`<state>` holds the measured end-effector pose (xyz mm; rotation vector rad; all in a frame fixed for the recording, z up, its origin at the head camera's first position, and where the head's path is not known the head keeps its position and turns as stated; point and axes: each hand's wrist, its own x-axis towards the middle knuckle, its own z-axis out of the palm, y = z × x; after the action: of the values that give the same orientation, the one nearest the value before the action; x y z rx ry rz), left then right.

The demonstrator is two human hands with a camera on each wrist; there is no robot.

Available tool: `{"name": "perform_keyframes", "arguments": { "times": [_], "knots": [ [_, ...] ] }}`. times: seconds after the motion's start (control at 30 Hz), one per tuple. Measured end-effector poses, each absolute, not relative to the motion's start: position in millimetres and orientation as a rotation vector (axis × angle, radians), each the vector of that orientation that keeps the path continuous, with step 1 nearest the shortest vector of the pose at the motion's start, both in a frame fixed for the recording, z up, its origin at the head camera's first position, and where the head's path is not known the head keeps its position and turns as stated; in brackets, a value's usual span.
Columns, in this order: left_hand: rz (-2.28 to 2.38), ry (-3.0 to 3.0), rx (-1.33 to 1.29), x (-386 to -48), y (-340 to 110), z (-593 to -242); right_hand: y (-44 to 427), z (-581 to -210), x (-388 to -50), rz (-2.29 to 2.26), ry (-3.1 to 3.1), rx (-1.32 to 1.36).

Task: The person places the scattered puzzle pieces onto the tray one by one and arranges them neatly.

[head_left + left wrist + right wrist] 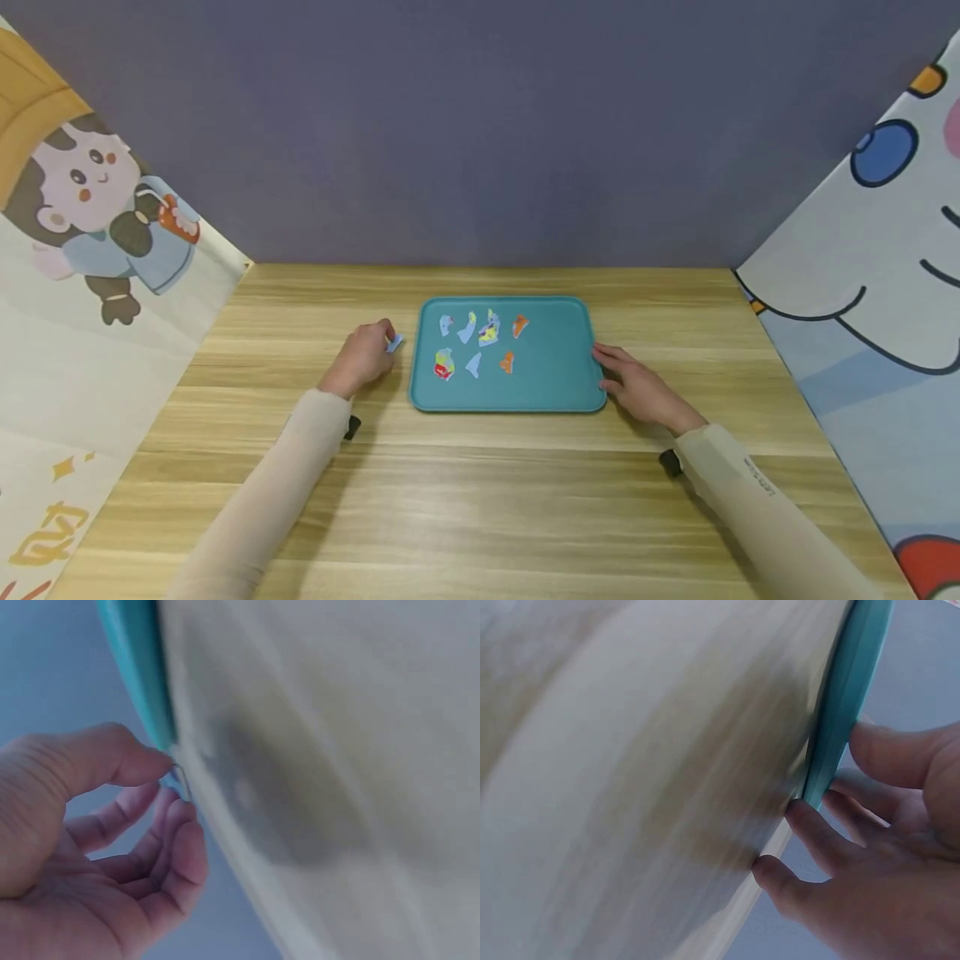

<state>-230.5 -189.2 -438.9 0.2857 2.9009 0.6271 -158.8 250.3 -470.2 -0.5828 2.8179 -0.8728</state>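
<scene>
My left hand point(365, 357) is just left of the blue-green tray point(555, 392), over the table. Between its thumb and fingers it pinches a small light-blue flat piece point(395, 342), which shows only as a thin edge in the left wrist view. On the tray lie several irregular flat pieces, among them a red and green one point(444, 365), a yellow-patterned one point(489, 328), an orange one point(520, 325) and a pale blue one point(473, 365). At the tray's right edge, my right hand point(637, 387) touches the rim, its fingers loosely extended, some fingertips on the table.
The tray lies flat on a wooden table point(465, 500). Behind stands a plain purple-grey wall point(480, 133). Cartoon-printed panels flank the table, a left panel point(67, 367) and a right panel point(840, 275).
</scene>
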Motion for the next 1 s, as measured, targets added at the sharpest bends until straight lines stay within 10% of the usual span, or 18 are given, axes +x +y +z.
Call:
{"name": "perform_keyframes", "arguments": {
  "times": [1.0],
  "knots": [
    [0.648,2.818,0.816,-222.2,-23.9,-427.6,248.4,-470.0,-157.8,-0.887,2.818,-0.568]
  ]
}}
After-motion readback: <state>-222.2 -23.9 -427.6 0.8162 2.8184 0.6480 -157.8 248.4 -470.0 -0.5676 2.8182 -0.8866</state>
